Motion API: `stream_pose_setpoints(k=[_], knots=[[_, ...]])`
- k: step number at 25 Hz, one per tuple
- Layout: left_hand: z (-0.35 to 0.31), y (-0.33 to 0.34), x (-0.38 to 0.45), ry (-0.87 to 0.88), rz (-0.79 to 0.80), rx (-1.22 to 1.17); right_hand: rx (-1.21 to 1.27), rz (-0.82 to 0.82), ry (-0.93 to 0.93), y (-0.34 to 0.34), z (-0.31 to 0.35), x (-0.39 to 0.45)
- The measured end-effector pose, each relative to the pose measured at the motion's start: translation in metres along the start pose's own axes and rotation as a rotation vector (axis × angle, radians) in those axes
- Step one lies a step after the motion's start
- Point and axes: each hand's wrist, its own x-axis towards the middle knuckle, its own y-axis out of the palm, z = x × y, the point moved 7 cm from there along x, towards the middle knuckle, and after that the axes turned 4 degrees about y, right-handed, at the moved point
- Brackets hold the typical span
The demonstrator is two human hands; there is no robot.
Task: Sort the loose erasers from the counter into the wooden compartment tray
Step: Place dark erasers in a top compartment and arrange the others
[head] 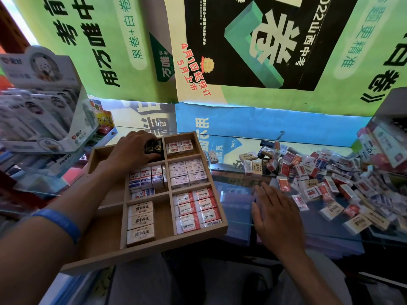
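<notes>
Many erasers point(326, 181) lie heaped on the glass desk point(237, 194), right of the tray point(154, 245), within easy reach. The left hand point(132, 150) clamps two black erasers point(153, 146) over the tray's far middle cell, likely grouping by kind. The right hand point(275, 214) rests flat, fingers apart, near the heap.

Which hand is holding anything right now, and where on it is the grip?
The left hand grips black erasers from above, fingers curled over their near side, in the tray's far compartment. The right hand lies flat, holding nothing.
</notes>
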Motion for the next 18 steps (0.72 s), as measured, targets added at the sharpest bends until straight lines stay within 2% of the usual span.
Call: stream_pose_setpoints(k=[7, 10, 15, 18], knots=[[0.008, -0.003, -0.001, -0.051, 0.041, -0.057, -0.003, -0.005, 0.003, 0.0, 0.0, -0.001], [-0.011, -0.012, 0.006, 0.01, 0.013, -0.056, -0.001, 0.004, 0.006, 0.001, 0.0, -0.001], [-0.094, -0.015, 0.025, 0.109, -0.066, -0.142, 0.022, -0.014, 0.015, -0.001, 0.0, -0.001], [-0.185, 0.023, 0.029, 0.293, 0.059, -0.19, 0.039, -0.03, 0.009, -0.005, 0.001, -0.003]])
